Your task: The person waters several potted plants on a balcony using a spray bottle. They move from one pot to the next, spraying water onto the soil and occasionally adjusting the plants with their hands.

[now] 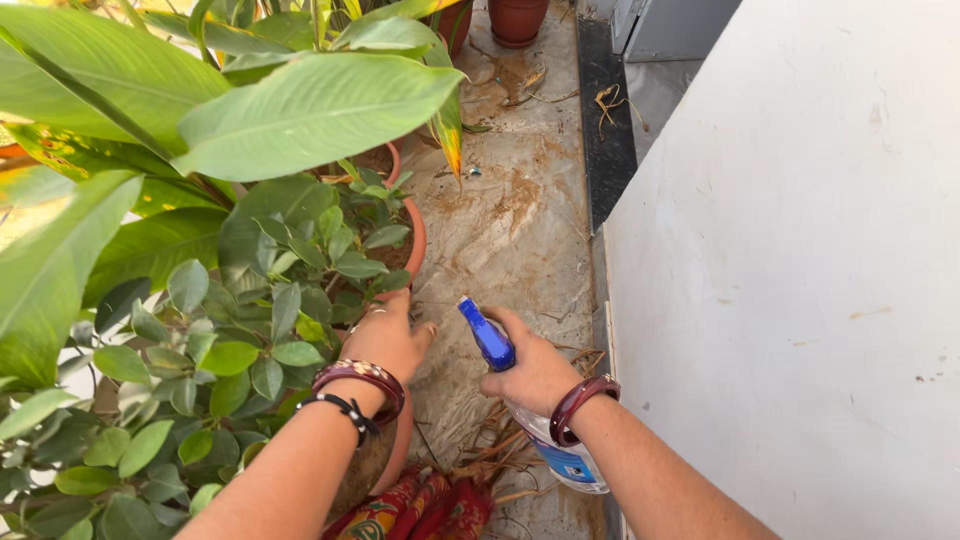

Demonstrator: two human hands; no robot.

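My right hand (535, 372) grips a spray bottle (573, 462) with a clear body and a blue nozzle (487, 335) that points up and to the left, toward the plants. My left hand (388, 338) rests on the rim of a terracotta pot (414, 232), fingers curled among the small round leaves of a bushy green plant (255, 330). Both wrists wear dark red bangles; the left one also has a black beaded band.
Large broad leaves (310, 108) of a taller plant hang over the pot at upper left. A dusty stone floor (520, 220) runs up the middle. A white wall (790, 280) fills the right. More terracotta pots (517, 18) stand at the top. Red patterned cloth (420, 505) shows below.
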